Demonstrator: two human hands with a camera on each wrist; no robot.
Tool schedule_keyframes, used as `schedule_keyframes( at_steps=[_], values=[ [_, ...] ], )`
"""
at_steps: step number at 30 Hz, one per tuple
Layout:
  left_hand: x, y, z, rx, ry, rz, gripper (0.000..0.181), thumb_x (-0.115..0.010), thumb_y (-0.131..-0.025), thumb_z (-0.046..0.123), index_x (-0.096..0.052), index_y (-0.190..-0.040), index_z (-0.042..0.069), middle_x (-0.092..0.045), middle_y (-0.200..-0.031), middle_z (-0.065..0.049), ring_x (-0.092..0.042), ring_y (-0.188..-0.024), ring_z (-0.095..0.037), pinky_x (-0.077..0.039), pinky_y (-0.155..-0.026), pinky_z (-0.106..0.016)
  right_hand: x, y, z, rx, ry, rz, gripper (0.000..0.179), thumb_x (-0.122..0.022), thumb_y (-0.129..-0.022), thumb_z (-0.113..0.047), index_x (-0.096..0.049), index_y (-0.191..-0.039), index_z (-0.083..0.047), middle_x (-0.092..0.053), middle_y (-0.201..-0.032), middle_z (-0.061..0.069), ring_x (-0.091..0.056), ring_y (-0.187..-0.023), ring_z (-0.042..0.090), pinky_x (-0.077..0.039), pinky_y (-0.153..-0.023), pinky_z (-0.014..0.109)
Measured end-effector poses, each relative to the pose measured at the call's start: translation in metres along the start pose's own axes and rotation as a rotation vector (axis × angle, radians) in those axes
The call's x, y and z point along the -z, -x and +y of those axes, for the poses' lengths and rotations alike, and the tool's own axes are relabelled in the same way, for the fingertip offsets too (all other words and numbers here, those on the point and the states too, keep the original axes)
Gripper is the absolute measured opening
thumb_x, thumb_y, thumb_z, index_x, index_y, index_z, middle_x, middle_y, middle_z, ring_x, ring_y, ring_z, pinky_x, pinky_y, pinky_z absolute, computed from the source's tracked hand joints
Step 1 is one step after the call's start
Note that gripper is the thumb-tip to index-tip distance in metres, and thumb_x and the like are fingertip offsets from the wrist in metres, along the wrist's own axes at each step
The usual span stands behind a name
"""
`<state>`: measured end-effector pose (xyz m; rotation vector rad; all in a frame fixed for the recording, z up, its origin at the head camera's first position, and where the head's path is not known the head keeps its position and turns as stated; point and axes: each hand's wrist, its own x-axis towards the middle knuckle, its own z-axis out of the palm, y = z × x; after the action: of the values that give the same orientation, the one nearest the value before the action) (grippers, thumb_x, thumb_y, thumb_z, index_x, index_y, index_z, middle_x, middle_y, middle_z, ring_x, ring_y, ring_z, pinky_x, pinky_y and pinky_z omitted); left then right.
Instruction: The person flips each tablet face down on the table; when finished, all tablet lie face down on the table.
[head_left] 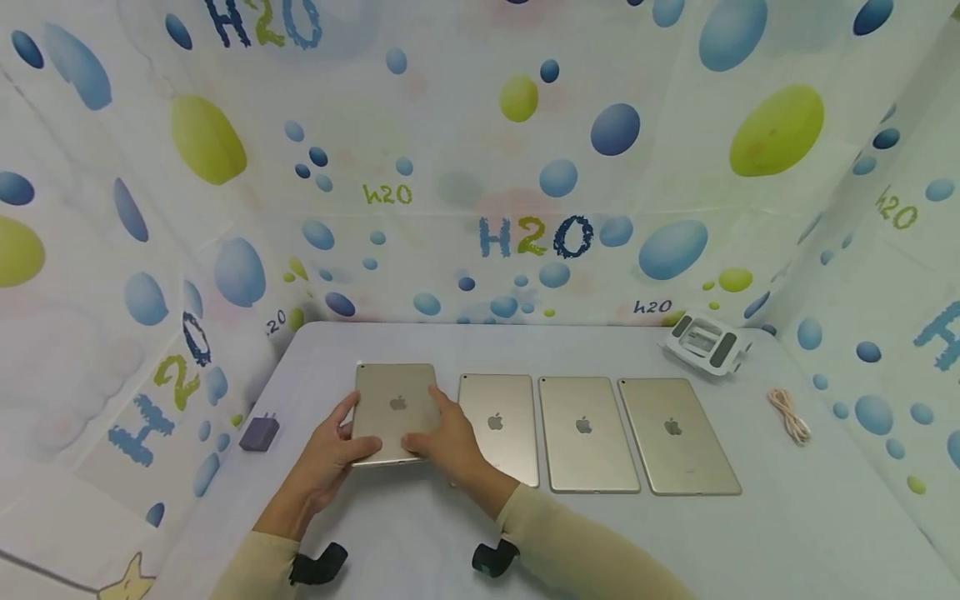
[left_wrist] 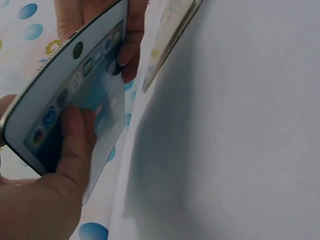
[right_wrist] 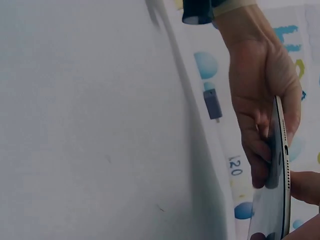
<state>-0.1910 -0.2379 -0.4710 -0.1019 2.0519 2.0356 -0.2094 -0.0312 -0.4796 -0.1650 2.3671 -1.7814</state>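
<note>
Both hands hold a gold tablet (head_left: 397, 383) up off the white table, its back with the apple logo toward the head camera. My left hand (head_left: 326, 458) grips its left side, thumb on the back and fingers under the screen face. On the right side, my right hand (head_left: 452, 437) holds it with the thumb near the lower edge. In the left wrist view the tablet's screen (left_wrist: 105, 85) is lit with a row of app icons, and fingers press against it. The right wrist view shows its thin lower edge with the charging port.
Three more gold tablets lie face down in a row: one (head_left: 495, 400) partly behind my right arm, one (head_left: 588, 446) beside it, one (head_left: 682, 450) farthest right. A white device (head_left: 705, 343) stands back right, near a coiled cable (head_left: 789, 417). A dark purple charger (head_left: 259, 433) lies left.
</note>
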Motion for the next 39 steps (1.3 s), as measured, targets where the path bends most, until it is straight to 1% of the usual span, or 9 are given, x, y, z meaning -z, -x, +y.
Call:
schedule_keyframes(
  at_steps=[3, 5, 9, 13, 18, 22, 28, 34, 39],
  values=[
    [-0.001, -0.003, -0.002, -0.009, -0.168, 0.037, 0.101, -0.074, -0.088, 0.003, -0.008, -0.164, 0.008, -0.038, -0.151, -0.029, -0.053, -0.124, -0.027, -0.052, -0.086, -0.016, -0.002, 0.0, 0.002, 0.011, 0.045, 0.013, 0.088, -0.079, -0.082, -0.014, -0.035, -0.158, -0.01, -0.038, -0.159, 0.019, -0.038, -0.146, 0.039, -0.032, -0.119, 0.054],
    [-0.002, -0.004, -0.004, -0.002, -0.286, 0.082, 0.099, -0.079, -0.086, 0.008, -0.016, -0.163, 0.006, -0.043, -0.144, -0.026, -0.054, -0.119, -0.028, -0.051, -0.082, -0.016, -0.003, 0.0, 0.004, 0.017, 0.066, 0.01, 0.089, -0.077, -0.081, -0.011, -0.034, -0.159, -0.009, -0.036, -0.159, 0.019, -0.036, -0.147, 0.038, -0.031, -0.12, 0.052],
    [-0.005, -0.004, -0.006, 0.011, -0.476, 0.146, 0.092, -0.082, -0.085, 0.015, -0.03, -0.159, 0.003, -0.054, -0.133, -0.026, -0.058, -0.107, -0.028, -0.053, -0.078, -0.026, -0.004, 0.001, 0.006, 0.027, 0.09, 0.004, 0.087, -0.072, -0.08, -0.009, -0.034, -0.159, -0.009, -0.033, -0.16, 0.018, -0.034, -0.148, 0.038, -0.029, -0.121, 0.051],
    [-0.004, -0.006, -0.008, -0.018, -0.611, 0.162, 0.084, -0.082, -0.086, 0.018, -0.038, -0.154, -0.003, -0.049, -0.144, -0.033, -0.059, -0.119, -0.042, -0.054, -0.093, -0.045, -0.005, 0.003, 0.007, 0.011, 0.076, 0.011, 0.081, -0.069, -0.08, -0.007, -0.039, -0.156, -0.006, -0.034, -0.158, 0.021, -0.034, -0.148, 0.041, -0.03, -0.12, 0.054],
    [-0.001, -0.008, -0.012, -0.021, -0.648, 0.136, 0.078, -0.08, -0.088, 0.016, -0.041, -0.152, -0.005, -0.039, -0.152, -0.036, -0.046, -0.135, -0.052, -0.043, -0.108, -0.06, -0.01, 0.005, 0.011, -0.041, 0.025, 0.01, 0.078, -0.068, -0.08, -0.005, -0.041, -0.153, -0.002, -0.036, -0.157, 0.024, -0.034, -0.147, 0.044, -0.029, -0.12, 0.055],
    [0.001, -0.011, -0.016, -0.031, -0.63, 0.112, 0.081, -0.08, -0.088, 0.015, -0.038, -0.154, -0.002, -0.042, -0.148, -0.038, -0.047, -0.135, -0.051, -0.043, -0.108, -0.06, -0.011, 0.005, 0.01, -0.038, 0.011, 0.011, 0.076, -0.065, -0.084, -0.006, -0.037, -0.154, 0.003, -0.035, -0.158, 0.025, -0.03, -0.149, 0.043, -0.026, -0.121, 0.055],
    [0.002, -0.014, -0.018, -0.045, -0.666, 0.104, 0.084, -0.081, -0.087, 0.015, -0.035, -0.156, 0.0, -0.054, -0.138, -0.038, -0.058, -0.124, -0.043, -0.048, -0.102, -0.056, -0.008, 0.006, 0.005, -0.055, 0.018, -0.014, 0.075, -0.061, -0.09, -0.01, -0.029, -0.156, 0.006, -0.031, -0.162, 0.025, -0.026, -0.152, 0.041, -0.023, -0.122, 0.055],
    [0.001, -0.015, -0.017, -0.042, -0.723, 0.102, 0.087, -0.081, -0.086, 0.015, -0.033, -0.156, -0.004, -0.05, -0.144, -0.035, -0.053, -0.131, -0.048, -0.045, -0.107, -0.057, -0.006, 0.008, 0.005, -0.072, -0.005, -0.027, 0.077, -0.062, -0.091, -0.014, -0.027, -0.157, 0.006, -0.03, -0.163, 0.024, -0.026, -0.152, 0.041, -0.023, -0.122, 0.056],
    [0.001, -0.016, -0.016, -0.039, -0.789, 0.121, 0.087, -0.082, -0.084, 0.017, -0.035, -0.155, -0.004, -0.049, -0.146, -0.033, -0.052, -0.132, -0.049, -0.043, -0.108, -0.058, -0.003, 0.006, 0.002, -0.041, 0.011, -0.056, 0.072, -0.062, -0.091, -0.014, -0.033, -0.154, 0.008, -0.036, -0.16, 0.025, -0.03, -0.15, 0.041, -0.026, -0.121, 0.055]
  ],
)
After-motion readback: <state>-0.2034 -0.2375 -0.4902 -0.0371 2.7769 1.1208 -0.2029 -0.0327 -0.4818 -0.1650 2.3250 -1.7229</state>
